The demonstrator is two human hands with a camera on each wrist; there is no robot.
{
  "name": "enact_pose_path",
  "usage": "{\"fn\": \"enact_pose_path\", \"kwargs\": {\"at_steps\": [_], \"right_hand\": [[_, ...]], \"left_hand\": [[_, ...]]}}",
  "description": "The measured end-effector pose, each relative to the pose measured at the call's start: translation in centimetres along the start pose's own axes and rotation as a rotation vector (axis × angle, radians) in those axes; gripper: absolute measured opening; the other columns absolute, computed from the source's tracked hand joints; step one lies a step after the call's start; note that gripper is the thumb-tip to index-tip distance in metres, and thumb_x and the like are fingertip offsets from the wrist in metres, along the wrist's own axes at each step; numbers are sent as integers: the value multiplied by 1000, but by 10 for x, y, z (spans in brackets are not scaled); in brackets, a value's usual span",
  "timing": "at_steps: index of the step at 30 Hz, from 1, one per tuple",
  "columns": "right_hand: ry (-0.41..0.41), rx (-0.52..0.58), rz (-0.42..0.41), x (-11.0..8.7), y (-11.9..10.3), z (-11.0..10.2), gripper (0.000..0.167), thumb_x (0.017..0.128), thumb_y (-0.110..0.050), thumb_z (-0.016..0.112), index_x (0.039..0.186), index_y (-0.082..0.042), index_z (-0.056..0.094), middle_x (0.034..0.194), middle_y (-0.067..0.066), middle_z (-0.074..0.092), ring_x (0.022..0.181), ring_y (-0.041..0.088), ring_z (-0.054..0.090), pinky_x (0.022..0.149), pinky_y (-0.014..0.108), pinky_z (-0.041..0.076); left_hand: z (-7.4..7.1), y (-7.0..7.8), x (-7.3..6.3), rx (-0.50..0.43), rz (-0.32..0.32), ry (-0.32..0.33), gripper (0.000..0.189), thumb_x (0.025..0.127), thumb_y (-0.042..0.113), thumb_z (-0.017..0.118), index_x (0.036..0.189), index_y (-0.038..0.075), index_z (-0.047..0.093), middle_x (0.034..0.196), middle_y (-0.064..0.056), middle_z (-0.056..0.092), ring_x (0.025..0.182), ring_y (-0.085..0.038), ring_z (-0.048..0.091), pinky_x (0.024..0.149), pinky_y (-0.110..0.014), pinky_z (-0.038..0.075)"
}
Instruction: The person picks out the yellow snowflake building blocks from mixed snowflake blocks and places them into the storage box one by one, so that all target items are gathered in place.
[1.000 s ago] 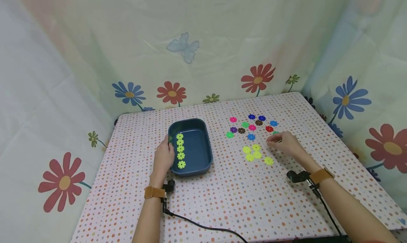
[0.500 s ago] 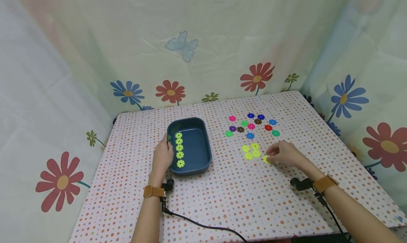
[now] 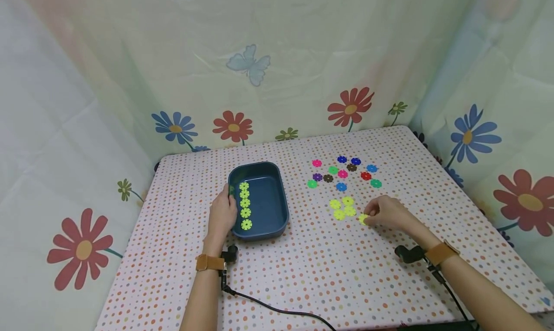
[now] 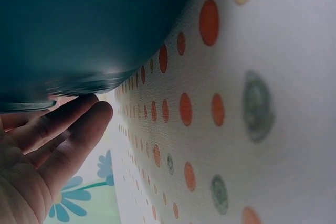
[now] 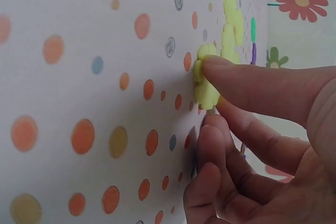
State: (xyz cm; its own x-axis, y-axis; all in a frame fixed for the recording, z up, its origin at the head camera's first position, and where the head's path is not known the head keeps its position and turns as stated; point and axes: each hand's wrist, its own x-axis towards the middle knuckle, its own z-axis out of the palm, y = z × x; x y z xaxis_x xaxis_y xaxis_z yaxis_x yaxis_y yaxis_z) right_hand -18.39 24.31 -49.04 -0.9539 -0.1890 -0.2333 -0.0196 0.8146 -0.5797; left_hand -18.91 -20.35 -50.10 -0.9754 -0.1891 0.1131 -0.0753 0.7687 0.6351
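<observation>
Just right of centre in the frame, the person's right hand (image 3: 389, 214) pinches a yellow flower-shaped disc (image 3: 363, 219) between thumb and finger, low over the dotted bench (image 3: 303, 273), beside four loose yellow discs (image 3: 349, 210). Left of centre, the left hand (image 3: 222, 213) grips the side of a blue dish (image 3: 268, 206) holding five lined-up yellow discs (image 3: 245, 202).

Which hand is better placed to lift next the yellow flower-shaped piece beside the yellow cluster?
Probably the right hand: its thumb touches that yellow piece, while the left hand, farther away, holds the dark blue rectangular tray.
</observation>
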Motion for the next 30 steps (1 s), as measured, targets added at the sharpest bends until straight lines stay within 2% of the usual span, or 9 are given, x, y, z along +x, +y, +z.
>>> {"fn": "enact_pose_path", "kwargs": {"at_steps": [9,18,25,30], "right_hand": [[16,7,-5,-3,-2,0,22,78,-7,81,92,1,66,78,6,61,71,20,55,63,32,47],[7,23,-36,-6,0,-7,12,86,-7,76,92,-1,67,80,6,62,73,20,56,63,33,47],[-36,131,-52,1,-6,-21,13,94,-11,69,100,1,69,86,8,64,78,22,57,64,32,49],[-47,214,-92,13,-22,-28,18,97,-13,66,105,3,68,94,15,67,86,30,60,73,40,54]], "left_hand": [[2,-1,0,7,-2,9,52,107,16,42,154,-4,36,149,-26,47,135,-38,50,107,-53,45],[2,-1,0,0,-4,5,52,107,17,42,154,-3,36,149,-25,47,135,-38,49,108,-53,44],[2,1,-1,-7,-7,12,51,107,17,42,154,-3,36,150,-25,47,131,-36,53,105,-52,47],[3,0,-1,-1,-10,12,52,107,17,42,154,-3,36,150,-25,47,134,-36,51,107,-52,46]]}}
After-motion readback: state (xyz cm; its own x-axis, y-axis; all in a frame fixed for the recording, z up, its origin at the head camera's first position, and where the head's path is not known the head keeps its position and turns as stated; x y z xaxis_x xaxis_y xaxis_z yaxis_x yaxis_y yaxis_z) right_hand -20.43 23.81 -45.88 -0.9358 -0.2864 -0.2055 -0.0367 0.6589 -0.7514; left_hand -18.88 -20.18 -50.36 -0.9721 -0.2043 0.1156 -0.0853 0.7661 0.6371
